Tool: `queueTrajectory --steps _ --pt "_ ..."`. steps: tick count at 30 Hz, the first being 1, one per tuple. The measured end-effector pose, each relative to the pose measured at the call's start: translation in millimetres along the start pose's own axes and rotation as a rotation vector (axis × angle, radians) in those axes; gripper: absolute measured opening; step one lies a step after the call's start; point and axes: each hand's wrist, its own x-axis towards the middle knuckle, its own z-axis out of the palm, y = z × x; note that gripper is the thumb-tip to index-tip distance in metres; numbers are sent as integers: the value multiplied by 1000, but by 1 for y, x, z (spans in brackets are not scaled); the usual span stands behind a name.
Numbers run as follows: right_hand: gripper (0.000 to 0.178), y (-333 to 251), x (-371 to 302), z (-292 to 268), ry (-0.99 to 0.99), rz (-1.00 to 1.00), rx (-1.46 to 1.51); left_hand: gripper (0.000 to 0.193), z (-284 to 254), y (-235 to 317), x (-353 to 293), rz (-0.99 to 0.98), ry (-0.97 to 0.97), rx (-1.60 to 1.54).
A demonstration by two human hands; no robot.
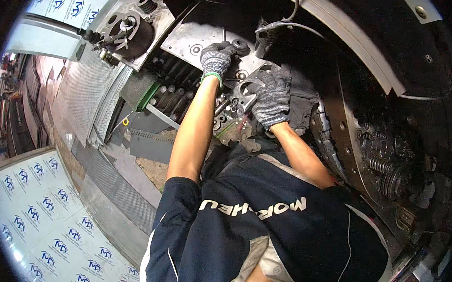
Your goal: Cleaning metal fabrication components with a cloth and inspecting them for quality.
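My left hand (217,59), in a grey knit glove with a green cuff, is closed over the flat metal machine bed (179,39). What its fingers hold is hidden; a thin metal rod (224,35) stands just beyond them. Beside those fingers is a dark round knob (240,46). Nearer to me and to the right, my right hand (274,97), gloved likewise, is closed on a flat grey metal plate (245,96) with a curved cutout. Between both hands sits a round metal fitting (241,75).
Loose rings and small metal parts (227,109) lie below the hands. Dark rollers (173,97) fill an opening at left, near a green-edged box (144,94). A round motor-like unit (129,35) stands far left. Greasy springs and machinery (387,166) line the right side.
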Motion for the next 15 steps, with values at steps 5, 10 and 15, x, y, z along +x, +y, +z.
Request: queueTrajectory --steps 5,10,15 --pt "18 -1 -2 5 10 3 22 30 -16 7 -11 206 -66 240" --pt "23 13 -7 14 71 -52 4 35 -43 25 -81 -37 11 -187" --pt "38 10 -4 1 -25 -53 12 43 -42 -52 -129 -43 -235 91"
